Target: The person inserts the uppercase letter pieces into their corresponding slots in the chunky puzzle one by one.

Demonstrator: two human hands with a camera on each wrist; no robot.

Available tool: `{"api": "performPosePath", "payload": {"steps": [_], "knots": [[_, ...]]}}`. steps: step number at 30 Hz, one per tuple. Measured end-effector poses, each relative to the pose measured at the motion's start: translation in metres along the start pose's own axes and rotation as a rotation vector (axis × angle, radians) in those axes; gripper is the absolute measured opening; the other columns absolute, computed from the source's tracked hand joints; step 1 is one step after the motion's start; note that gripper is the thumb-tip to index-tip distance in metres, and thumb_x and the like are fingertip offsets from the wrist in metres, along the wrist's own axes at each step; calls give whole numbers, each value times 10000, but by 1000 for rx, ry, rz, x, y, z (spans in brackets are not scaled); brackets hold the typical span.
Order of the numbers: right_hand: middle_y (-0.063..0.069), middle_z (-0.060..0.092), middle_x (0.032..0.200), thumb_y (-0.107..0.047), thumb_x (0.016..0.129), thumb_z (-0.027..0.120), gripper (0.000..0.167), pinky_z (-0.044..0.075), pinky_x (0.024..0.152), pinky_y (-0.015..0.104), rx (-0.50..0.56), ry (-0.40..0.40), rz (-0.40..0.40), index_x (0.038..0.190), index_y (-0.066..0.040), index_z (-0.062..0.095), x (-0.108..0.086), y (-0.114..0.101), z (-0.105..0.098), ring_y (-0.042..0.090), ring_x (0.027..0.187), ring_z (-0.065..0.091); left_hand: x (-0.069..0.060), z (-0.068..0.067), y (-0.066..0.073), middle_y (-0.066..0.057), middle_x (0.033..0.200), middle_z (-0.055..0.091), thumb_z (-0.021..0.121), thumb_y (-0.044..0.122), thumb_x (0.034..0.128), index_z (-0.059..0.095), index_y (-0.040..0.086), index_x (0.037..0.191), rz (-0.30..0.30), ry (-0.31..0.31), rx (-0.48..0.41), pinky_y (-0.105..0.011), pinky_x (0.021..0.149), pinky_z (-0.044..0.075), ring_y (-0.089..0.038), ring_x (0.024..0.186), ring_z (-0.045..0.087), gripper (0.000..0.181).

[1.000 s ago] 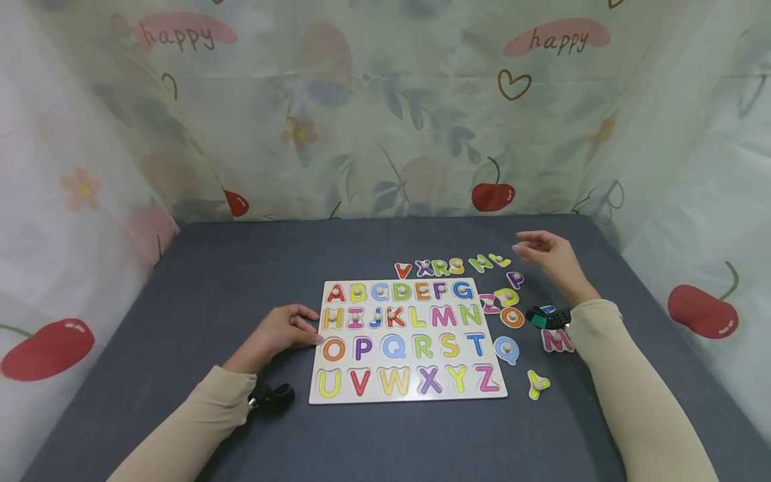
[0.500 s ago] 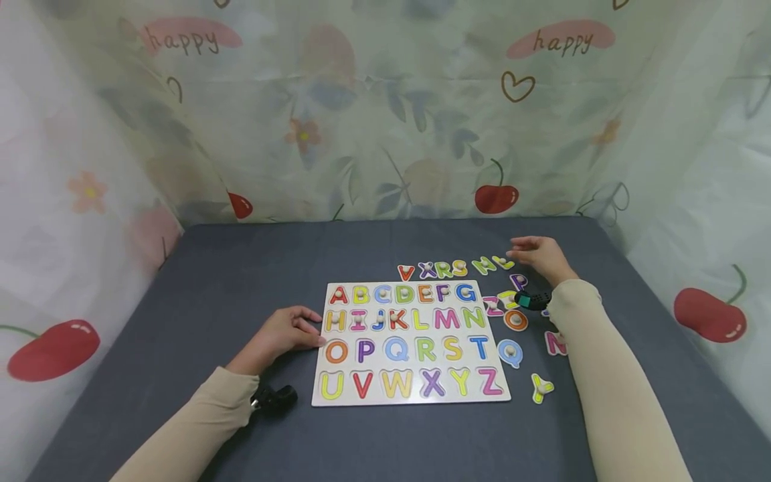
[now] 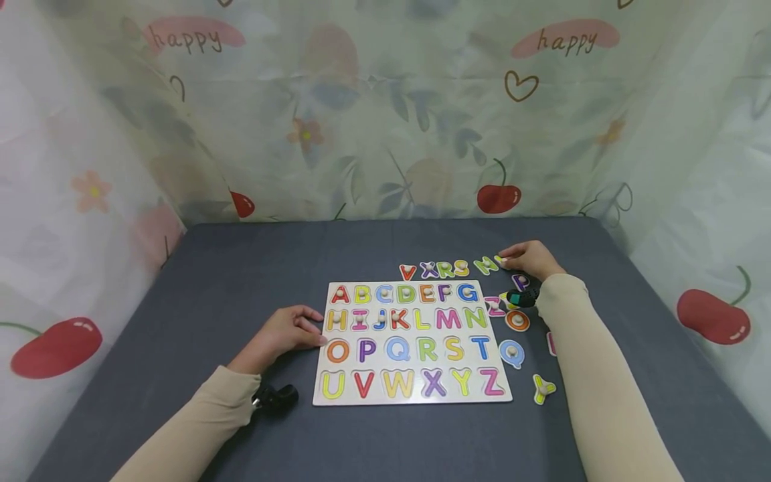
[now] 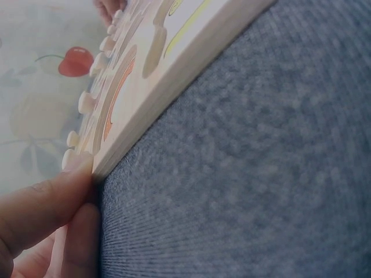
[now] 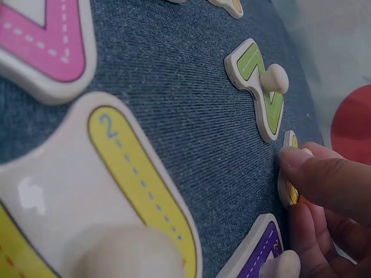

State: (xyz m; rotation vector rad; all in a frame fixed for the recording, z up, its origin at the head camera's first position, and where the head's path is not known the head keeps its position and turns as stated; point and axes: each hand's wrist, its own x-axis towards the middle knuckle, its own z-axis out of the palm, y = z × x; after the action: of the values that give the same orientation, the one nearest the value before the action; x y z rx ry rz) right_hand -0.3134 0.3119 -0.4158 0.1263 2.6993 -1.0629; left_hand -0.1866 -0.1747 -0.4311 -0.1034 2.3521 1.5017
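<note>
Yellow letter piece [image 5: 288,188] is sitting at the right of the head view's upper-middle area, beyond the letter board [image 3: 415,355], and I am now pinching it between thumb and fingers of the right hand [image 3: 533,259]. Half a second ago I was only hovering beside it, so I am judging that the pick-up is getting under way; whether the piece is leaving the cloth I cannot tell. At centre left, I am holding the board's edge with the left hand [image 3: 290,335], thumb on top. Around the grasp, the green N piece [image 3: 485,266] is lying just left and the purple P piece [image 3: 521,281] just below, both crowding my fingers. Down the board's right side, the pink Z piece [image 3: 495,306], orange O piece [image 3: 517,320] and blue Q piece [image 3: 512,353] are cluttering the way across, while my right sleeve [image 3: 593,361] is partly hiding a pink piece [image 3: 551,343].
</note>
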Motion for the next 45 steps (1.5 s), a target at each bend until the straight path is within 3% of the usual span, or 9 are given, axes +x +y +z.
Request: {"api": "performPosePath", "payload": {"steps": [7,12,17,22,28,34,38,42,45], "knots": [[205,629,1156,-184,924,657,298,458,795,333,-19,63,-27,1164,-8,666,-4,0,-2,263,929,571,1,2,0,-17,732,669,831,56,737,581,-34,1145,-7,-1,4,-241,617,500,-95,667,618,487],[203,623,1175,-223,936,648,329,457,869,396,46,115,-42,1190,-14,644,-9,-7,-3,281,967,566,3,2,-1,-17,728,665,827,44,735,585,-33,1137,-3,-2,2,-239,613,501,-92,659,616,476],[196,605,1230,-303,937,643,394,395,992,479,116,110,-89,1218,-28,623,-20,-20,-2,300,1045,546,4,0,-2,-14,717,657,821,23,733,584,-41,1131,11,-3,-4,-241,612,510,-93,655,623,468],[151,636,1192,-342,927,651,387,419,978,475,155,109,-149,1188,-56,641,-37,-42,4,261,1025,572,4,0,-3,-12,708,649,825,17,726,584,-42,1130,9,-3,-12,-247,618,515,-99,657,628,474],[101,686,1066,-342,891,698,352,462,908,479,193,108,-238,1125,-80,675,-61,-68,24,225,936,615,3,0,-2,-6,700,645,823,15,726,584,-44,1125,9,-1,-15,-246,618,514,-97,654,626,469],[91,693,971,-298,870,729,277,493,886,470,224,40,-294,1059,-99,693,-85,-90,52,315,950,650,2,0,-2,-9,708,645,829,25,726,587,-37,1127,6,0,-12,-245,621,515,-94,657,625,473],[70,690,891,-247,853,751,220,519,803,440,197,12,-343,1005,-95,703,-94,-99,72,336,884,653,3,0,-2,-18,719,649,828,27,728,585,-34,1129,3,1,-14,-246,627,518,-97,664,630,473],[42,677,842,-223,832,773,184,511,706,326,141,-17,-371,956,-102,714,-98,-104,90,254,788,639,2,0,-2,-25,737,656,829,36,730,586,-28,1133,0,6,-9,-247,626,517,-101,665,630,474],[23,670,825,-216,813,790,172,487,687,285,123,-46,-346,929,-113,716,-98,-105,101,185,752,608,2,0,-1,-28,756,661,837,62,729,594,-11,1138,-12,15,7,-248,621,510,-108,666,623,481]]}}
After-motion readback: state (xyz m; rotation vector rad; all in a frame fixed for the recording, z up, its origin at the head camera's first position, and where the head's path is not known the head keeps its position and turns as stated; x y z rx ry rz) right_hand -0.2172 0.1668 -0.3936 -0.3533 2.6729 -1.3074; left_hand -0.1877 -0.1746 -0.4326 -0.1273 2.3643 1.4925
